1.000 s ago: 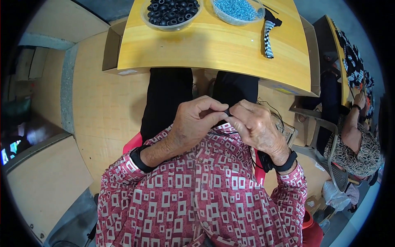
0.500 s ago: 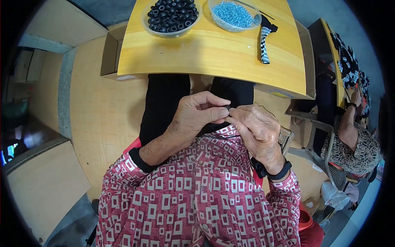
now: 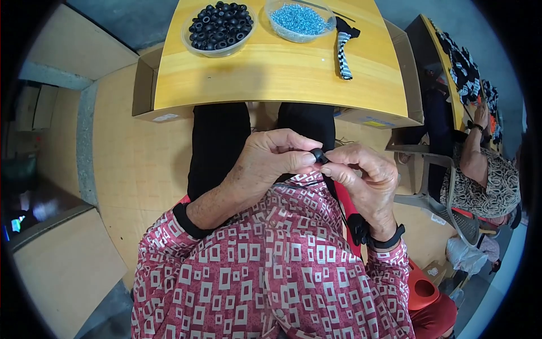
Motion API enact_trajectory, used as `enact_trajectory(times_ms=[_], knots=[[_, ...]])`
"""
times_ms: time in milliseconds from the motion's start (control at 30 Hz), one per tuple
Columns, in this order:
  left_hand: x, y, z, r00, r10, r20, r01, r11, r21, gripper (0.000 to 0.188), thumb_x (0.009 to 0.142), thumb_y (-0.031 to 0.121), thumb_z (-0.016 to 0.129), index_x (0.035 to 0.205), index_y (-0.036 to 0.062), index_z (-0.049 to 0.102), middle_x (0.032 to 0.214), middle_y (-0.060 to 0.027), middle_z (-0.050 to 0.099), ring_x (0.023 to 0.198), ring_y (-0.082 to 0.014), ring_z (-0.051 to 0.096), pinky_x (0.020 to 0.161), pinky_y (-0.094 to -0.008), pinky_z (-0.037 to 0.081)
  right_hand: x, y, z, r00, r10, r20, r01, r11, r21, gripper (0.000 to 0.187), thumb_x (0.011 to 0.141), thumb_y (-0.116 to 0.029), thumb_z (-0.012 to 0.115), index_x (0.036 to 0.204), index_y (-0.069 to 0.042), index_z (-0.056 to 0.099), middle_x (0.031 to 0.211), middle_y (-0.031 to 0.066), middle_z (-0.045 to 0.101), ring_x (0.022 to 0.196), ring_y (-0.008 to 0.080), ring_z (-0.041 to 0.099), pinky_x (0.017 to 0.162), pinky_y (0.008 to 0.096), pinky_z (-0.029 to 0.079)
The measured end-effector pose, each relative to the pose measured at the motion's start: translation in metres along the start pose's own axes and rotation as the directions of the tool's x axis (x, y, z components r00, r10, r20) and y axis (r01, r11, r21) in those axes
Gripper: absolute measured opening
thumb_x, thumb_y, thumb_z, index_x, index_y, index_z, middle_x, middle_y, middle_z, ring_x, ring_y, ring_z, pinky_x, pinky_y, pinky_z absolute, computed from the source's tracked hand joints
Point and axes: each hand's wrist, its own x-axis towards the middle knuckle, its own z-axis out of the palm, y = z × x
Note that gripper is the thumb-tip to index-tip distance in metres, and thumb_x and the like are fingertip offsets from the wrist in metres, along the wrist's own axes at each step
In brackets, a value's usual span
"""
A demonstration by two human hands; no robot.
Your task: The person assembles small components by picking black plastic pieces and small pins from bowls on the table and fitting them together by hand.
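Above my lap, my left hand [image 3: 265, 161] pinches a small black round bead [image 3: 319, 155] between thumb and forefinger. My right hand [image 3: 364, 175] meets it from the other side. Its thumb and forefinger are pinched right at the bead's right edge, and what lies between those fingertips is too small to make out. On the table ahead, a clear plastic bowl [image 3: 226, 53] holds many black beads [image 3: 220, 25] with round holes. To its right, a second clear bowl [image 3: 299, 38] is filled with tiny shiny blue beads [image 3: 298, 18].
A black-and-white striped fabric piece [image 3: 344, 55] lies on the yellow table [image 3: 293, 73], right of the blue beads. A thin dark rod [image 3: 324, 9] rests across their bowl. Cardboard boxes [image 3: 406, 73] flank the table. At the right, another person [image 3: 480, 181] sits at a table with striped pieces.
My fingers have separated a little, so more of the black bead shows. My right hand has turned and shifted slightly right. The view has swung, moving the table leftward in it.
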Motion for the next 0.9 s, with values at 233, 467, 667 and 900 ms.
enact_trajectory(times_ms=[233, 467, 667, 900], knots=[[-0.019, -0.012, 0.013, 0.996, 0.087, -0.003, -0.087, 0.992, 0.09, 0.02, 0.084, 0.002, 0.068, 0.104, 0.0, 0.067, 0.092, -0.0088, 0.068, 0.079, -0.0115, 0.066, 0.075, -0.0214, 0.055, -0.023, -0.004, -0.002, 0.99, -0.142, 0.005, 0.142, 0.984, -0.111, 0.011, 0.076, 0.0, 0.074, 0.083, 0.002, 0.067, 0.079, 0.0107, 0.067, 0.072, 0.0191, 0.066, 0.064, 0.0274, 0.051], [-0.027, -0.003, 0.027, 0.985, 0.166, 0.047, -0.172, 0.956, 0.237, 0.019, 0.086, 0.002, 0.067, 0.105, 0.0009, 0.067, 0.092, -0.0069, 0.068, 0.082, -0.0103, 0.065, 0.076, -0.0209, 0.054, -0.039, -0.007, -0.002, 0.979, -0.202, -0.033, 0.187, 0.949, -0.255, 0.014, 0.077, -0.002, 0.073, 0.086, 0.001, 0.064, 0.081, 0.0116, 0.067, 0.069, 0.0212, 0.066, 0.06, 0.029, 0.051], [-0.036, 0.0, 0.048, 0.969, 0.248, 0.002, -0.246, 0.959, 0.142, 0.021, 0.086, 0.001, 0.066, 0.107, 0.0017, 0.066, 0.093, -0.0063, 0.069, 0.083, -0.009, 0.064, 0.076, -0.0205, 0.053, -0.037, -0.03, -0.008, 0.929, -0.363, -0.07, 0.319, 0.883, -0.345, 0.016, 0.076, 0.0, 0.071, 0.091, 0.002, 0.065, 0.082, 0.0115, 0.066, 0.067, 0.0213, 0.065, 0.059, 0.0284, 0.052], [-0.07, -0.006, 0.067, 0.973, 0.23, 0.014, -0.23, 0.973, 0.004, 0.019, 0.088, 0.001, 0.064, 0.107, 0.0, 0.063, 0.095, -0.008, 0.067, 0.085, -0.0089, 0.062, 0.077, -0.021, 0.052, -0.072, -0.055, 0.0, 0.869, -0.469, -0.162, 0.378, 0.837, -0.395, 0.019, 0.076, 0.004, 0.069, 0.095, 0.001, 0.065, 0.084, 0.0121, 0.066, 0.072, 0.0222, 0.066, 0.062, 0.0291, 0.053]])
